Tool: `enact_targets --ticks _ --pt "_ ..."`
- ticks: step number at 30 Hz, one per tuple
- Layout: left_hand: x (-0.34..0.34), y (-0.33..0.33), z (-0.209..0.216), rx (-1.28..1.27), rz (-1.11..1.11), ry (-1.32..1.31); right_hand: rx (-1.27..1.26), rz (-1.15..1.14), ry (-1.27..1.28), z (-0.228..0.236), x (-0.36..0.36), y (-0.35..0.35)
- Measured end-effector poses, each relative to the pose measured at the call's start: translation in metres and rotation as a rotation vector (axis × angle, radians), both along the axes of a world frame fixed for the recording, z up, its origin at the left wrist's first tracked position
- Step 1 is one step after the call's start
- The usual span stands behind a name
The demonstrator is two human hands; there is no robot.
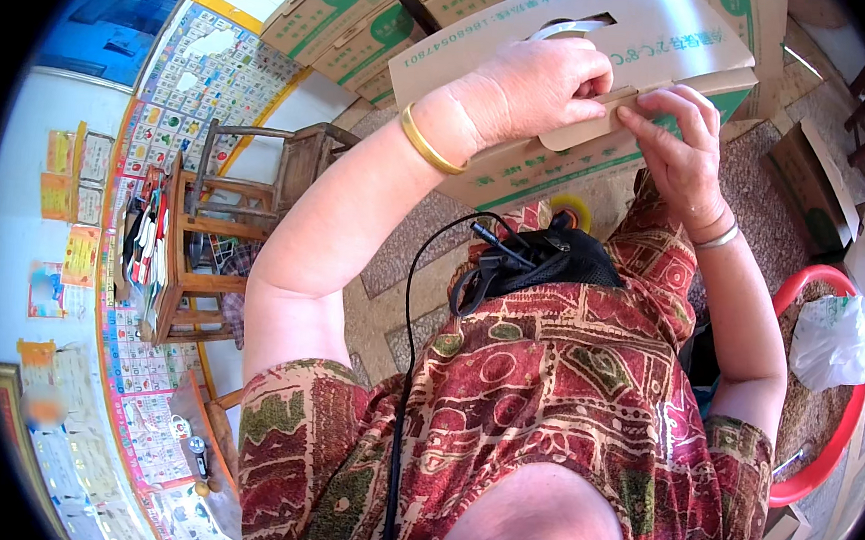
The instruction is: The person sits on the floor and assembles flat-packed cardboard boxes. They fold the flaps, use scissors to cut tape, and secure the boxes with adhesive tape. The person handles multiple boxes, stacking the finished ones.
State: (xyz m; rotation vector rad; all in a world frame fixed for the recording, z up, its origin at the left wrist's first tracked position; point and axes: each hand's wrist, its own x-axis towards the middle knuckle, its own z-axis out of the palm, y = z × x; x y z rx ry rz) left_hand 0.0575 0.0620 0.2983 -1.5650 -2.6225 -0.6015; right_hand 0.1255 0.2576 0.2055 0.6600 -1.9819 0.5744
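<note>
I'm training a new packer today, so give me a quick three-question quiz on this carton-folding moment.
1. True or false: both hands touch the brown cardboard carton with green print.
2. Which wrist wears the wide gold bangle? A) left B) right
3. Fill in: the white plastic bag lies in a red round ___.

Key: 1 true: the left hand pinches the tan flap and the right hand presses its end. 2 A. 3 basin.

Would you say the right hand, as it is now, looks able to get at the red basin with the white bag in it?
Probably yes. The right hand is busy pressing the flap of the cardboard box, but the red basin sits low at that same side, with nothing visibly between the arm and it.
</note>
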Motion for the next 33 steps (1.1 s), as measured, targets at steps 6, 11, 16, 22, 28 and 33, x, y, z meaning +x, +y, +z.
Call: enact_targets --ticks 6,11,16,22,28,33 --pt "0.014 -0.004 -0.015 0.158 0.014 0.131 -0.055 0.063 -0.242 0.038 0.004 -0.005" --pt "0.03 -0.01 -0.016 0.196 0.156 0.095 0.095 0.051 -0.329 0.056 -0.009 -0.001" --pt "0.033 -0.018 -0.026 0.245 0.273 0.277 0.316 0.179 -0.194 0.077 -0.022 -0.001" --pt "0.034 -0.017 -0.026 0.226 0.257 0.25 0.318 0.268 -0.439 0.079 -0.025 -0.008" --pt "0.035 -0.017 -0.026 0.205 0.265 0.251 0.303 0.376 -0.548 0.077 -0.035 -0.002" --pt "0.025 -0.017 -0.026 0.203 0.218 0.223 0.282 0.378 -0.406 0.071 -0.034 0.006"
